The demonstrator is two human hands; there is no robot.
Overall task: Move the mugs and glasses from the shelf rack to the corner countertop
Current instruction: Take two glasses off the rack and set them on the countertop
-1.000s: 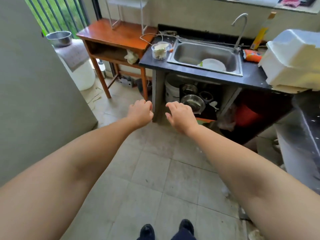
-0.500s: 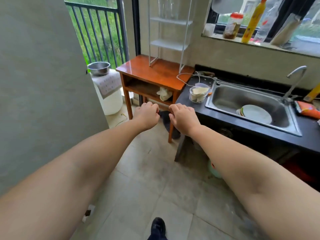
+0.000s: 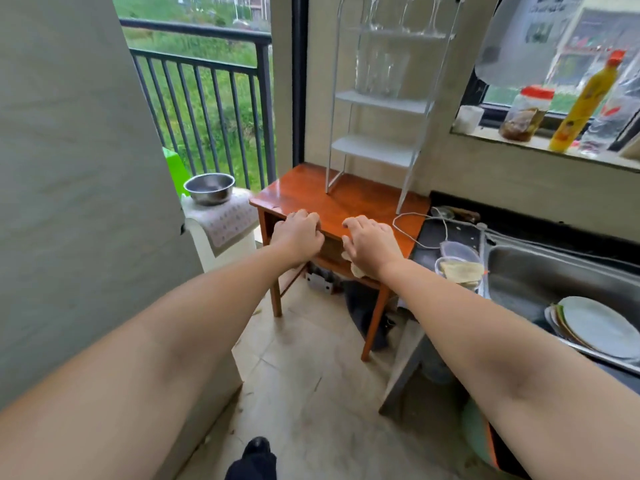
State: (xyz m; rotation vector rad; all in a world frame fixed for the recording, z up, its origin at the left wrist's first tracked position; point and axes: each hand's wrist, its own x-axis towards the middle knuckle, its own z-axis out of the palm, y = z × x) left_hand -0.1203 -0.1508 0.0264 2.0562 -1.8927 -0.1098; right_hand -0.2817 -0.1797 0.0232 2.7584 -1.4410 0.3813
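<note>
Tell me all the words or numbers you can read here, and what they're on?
None can be read.
Yellow bottle on the window sill: it has a picture label, and any print is too blurred.
Red-lidded jar: no label legible.
Signs outside the window: dark marks, too blurred to read.

View lifted, closer to the rack.
My gaze rose from the sink to the shelf rack (image 3: 381, 102); its glasses (image 3: 381, 72) now show. Both my hands, still empty, have advanced to the wooden table (image 3: 346, 199).
</note>
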